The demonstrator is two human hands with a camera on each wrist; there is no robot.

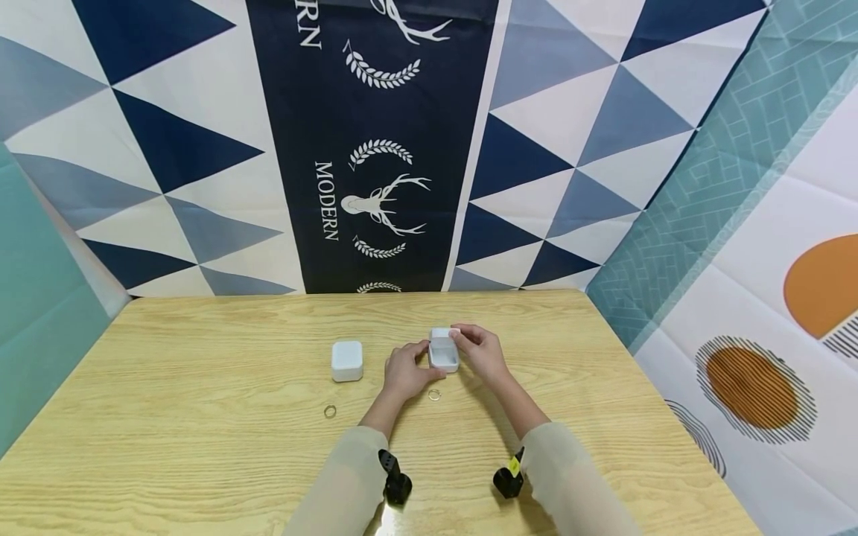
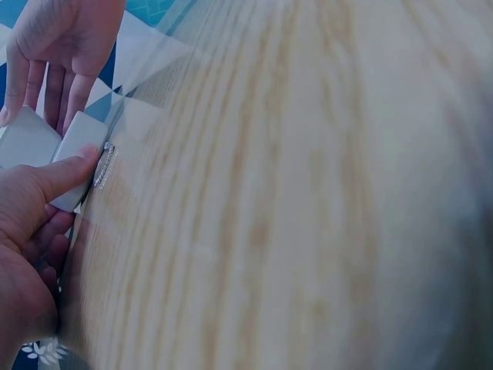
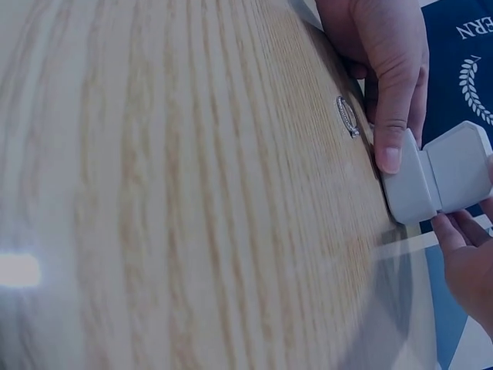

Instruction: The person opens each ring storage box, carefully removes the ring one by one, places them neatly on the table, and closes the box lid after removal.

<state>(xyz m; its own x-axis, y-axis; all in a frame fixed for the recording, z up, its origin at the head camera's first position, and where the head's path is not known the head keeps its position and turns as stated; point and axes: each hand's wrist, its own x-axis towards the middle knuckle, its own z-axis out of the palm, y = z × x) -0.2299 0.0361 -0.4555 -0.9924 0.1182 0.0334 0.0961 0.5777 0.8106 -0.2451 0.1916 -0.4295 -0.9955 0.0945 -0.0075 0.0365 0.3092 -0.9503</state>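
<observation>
A small white ring box (image 1: 443, 359) stands on the table with its hinged lid raised. My left hand (image 1: 405, 371) grips the base from the left, its thumb on the near side, seen closely on the white base (image 2: 81, 146) in the left wrist view. With the right hand (image 1: 484, 356) I hold the raised lid (image 3: 462, 166) between thumb and fingers at its right edge. A shiny ring (image 1: 435, 400) lies just in front of the box; the right wrist view shows its studded band (image 3: 346, 116). What the box contains is hard to make out.
Left of my hands a second white ring box (image 1: 347, 361) stands closed. Another ring (image 1: 330, 416) lies in front of it. The wooden table (image 1: 201, 417) ends at a patterned cloth backdrop (image 1: 375, 186) behind, with another cloth (image 1: 737, 313) along the right.
</observation>
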